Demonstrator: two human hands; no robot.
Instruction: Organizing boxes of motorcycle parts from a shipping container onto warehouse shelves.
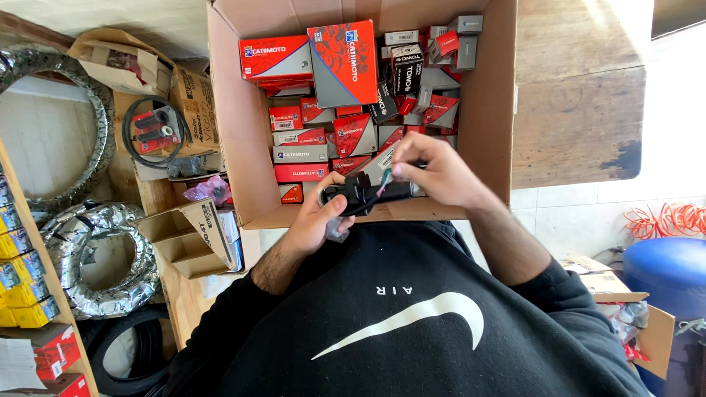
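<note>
My left hand [318, 217] grips a black plastic switch part [358, 193] with short coloured wires, just above the near edge of a large open cardboard box [491, 110]. My right hand [434, 170] pinches the right end of the same part, fingers at the wires. A bit of clear plastic wrap [337, 229] hangs under my left hand. The box is full of several small red-and-grey and black cartons [344, 62].
Left of the box stand open empty cartons [187, 237], a packaged pair of black grips with cable [153, 131], foil-wrapped tyres [95, 257] and a bare tyre [44, 66]. Yellow boxes [18, 294] line the left edge. A blue drum [669, 272] and orange cord [665, 219] sit at the right.
</note>
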